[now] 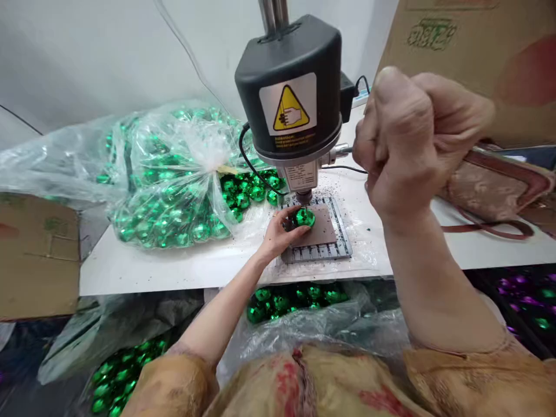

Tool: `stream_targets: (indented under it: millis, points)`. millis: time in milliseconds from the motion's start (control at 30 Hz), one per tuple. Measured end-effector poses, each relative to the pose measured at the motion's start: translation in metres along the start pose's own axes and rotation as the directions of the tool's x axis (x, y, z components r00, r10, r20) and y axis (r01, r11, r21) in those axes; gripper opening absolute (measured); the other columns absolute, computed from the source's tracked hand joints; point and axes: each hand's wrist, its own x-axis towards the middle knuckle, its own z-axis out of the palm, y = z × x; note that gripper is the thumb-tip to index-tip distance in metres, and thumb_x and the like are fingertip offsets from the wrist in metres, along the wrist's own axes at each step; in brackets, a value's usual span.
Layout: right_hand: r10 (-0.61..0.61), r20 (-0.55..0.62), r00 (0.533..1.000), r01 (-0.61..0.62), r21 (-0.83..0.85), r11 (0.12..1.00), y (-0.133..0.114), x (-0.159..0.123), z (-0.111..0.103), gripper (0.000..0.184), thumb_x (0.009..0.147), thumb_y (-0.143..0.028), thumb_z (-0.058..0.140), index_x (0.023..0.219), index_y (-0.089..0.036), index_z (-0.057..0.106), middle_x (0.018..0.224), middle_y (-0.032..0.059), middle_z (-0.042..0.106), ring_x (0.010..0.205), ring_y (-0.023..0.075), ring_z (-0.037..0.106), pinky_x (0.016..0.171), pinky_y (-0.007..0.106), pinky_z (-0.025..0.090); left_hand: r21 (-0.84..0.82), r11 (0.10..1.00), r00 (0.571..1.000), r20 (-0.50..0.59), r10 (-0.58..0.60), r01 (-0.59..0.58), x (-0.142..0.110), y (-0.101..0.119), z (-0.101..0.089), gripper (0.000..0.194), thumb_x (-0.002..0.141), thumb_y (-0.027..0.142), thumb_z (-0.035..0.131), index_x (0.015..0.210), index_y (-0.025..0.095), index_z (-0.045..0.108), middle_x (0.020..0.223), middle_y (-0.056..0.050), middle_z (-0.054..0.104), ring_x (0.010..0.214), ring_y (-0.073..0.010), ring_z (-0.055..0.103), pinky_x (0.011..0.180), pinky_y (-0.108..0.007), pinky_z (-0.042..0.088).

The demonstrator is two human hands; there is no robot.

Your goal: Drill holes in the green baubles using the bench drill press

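Observation:
A shiny green faceted ball [305,218] sits on the flat board [325,226] over the slotted metal base of a drill press [289,87]. Thumb and fingers of my left hand [278,233] close round the ball from its left side. Right above the ball is the press's chuck [304,197]; whether the bit touches it I cannot tell. My right hand [403,133] is raised beside the press head, its fingers wrapped round the feed lever [343,150], whose far end is hidden in the fist.
Clear plastic bags of green balls [174,197] lie left of the press, with more balls [299,298] below the table's front edge. Cardboard boxes [39,255] stand at both sides. A brown strapped bag [495,185] lies at right. Dark shavings dot the white table [130,272].

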Motion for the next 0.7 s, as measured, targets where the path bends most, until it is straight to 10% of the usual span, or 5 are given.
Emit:
stream_targets:
  millis: [700]
  points:
    - [-0.019, -0.018, 1.0, 0.014, -0.251, 0.968, 0.005, -0.023, -0.018, 0.06, 0.09, -0.033, 0.063, 0.05, -0.018, 0.021, 0.046, -0.0043, 0.02, 0.04, 0.0059, 0.027, 0.046, 0.031, 0.016, -0.056, 0.997, 0.999, 0.006, 0.046, -0.046, -0.002, -0.002, 0.021, 0.056, 0.076, 0.036, 0.084, 0.125, 0.021, 0.062, 0.13, -0.012, 0.065, 0.124, -0.0296, 0.059, 0.112, -0.048, 0.044]
